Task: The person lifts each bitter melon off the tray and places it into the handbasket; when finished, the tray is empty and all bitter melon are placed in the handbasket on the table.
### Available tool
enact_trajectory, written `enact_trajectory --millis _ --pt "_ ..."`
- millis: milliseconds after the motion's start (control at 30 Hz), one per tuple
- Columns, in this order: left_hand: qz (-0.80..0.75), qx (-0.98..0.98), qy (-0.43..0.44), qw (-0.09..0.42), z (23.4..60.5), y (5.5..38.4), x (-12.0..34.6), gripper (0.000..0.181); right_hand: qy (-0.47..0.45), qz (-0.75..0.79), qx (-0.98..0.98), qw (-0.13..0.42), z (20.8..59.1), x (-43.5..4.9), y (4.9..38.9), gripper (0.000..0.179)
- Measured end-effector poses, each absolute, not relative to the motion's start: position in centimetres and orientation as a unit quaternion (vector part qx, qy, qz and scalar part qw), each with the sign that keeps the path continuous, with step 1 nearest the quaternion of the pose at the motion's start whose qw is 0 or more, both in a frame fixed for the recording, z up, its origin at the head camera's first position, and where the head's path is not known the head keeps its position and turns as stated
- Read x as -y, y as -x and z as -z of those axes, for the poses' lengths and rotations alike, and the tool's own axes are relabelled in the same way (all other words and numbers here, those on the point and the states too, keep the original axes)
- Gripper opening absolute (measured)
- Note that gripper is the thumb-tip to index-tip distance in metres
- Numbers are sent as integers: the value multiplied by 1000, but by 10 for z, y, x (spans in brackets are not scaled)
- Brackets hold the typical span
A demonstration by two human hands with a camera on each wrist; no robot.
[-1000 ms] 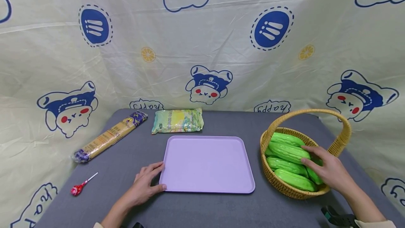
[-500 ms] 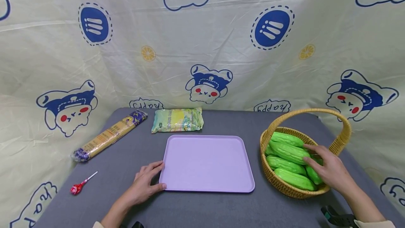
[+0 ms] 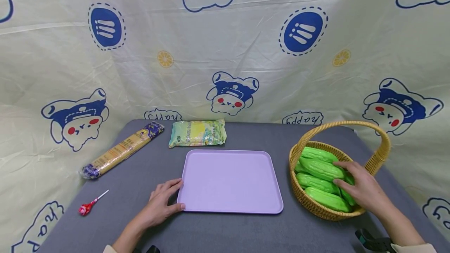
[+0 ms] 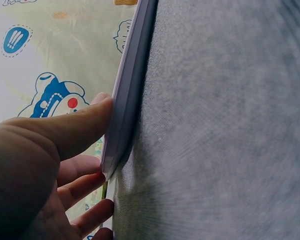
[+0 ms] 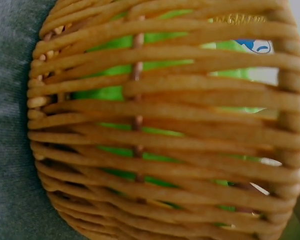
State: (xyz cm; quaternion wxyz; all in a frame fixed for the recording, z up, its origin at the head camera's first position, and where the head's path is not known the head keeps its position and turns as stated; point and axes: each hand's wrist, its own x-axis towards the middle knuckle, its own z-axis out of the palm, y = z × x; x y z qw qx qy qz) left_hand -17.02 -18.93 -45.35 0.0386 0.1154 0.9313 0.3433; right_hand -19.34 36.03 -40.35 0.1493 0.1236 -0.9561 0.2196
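Note:
My left hand (image 3: 159,202) touches the left edge of a lilac tray (image 3: 230,182), near its front corner. In the left wrist view the thumb (image 4: 80,127) lies along the tray's rim (image 4: 125,95). At the right, my right hand (image 3: 365,186) reaches into a wicker basket (image 3: 302,194) under its arched handle. Thumb and fingers hold the right end of a green bitter melon (image 3: 318,168) from two sides. Several more green bitter melons (image 3: 327,199) lie packed around it. The right wrist view shows mostly the basket's woven wall (image 5: 190,115), with green through the gaps; the hand is hidden there.
A long pack of noodles (image 3: 123,149) lies slantwise at the far left. Behind the tray is a green and yellow soft pack (image 3: 198,133). A red lollipop (image 3: 92,204) lies at the left. Printed cloth hangs behind the grey table (image 3: 225,233).
My right hand has shifted slightly left over the end of the bitter melon. The left hand and the tray stay where they were.

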Motion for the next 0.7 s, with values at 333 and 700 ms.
enact_trajectory --millis 333,700 --pt "-346 -931 -111 40 454 171 189 69 -129 -222 957 136 402 -362 193 42" --pt "-343 -932 -108 39 454 170 188 69 -123 -222 953 166 404 -361 190 43"
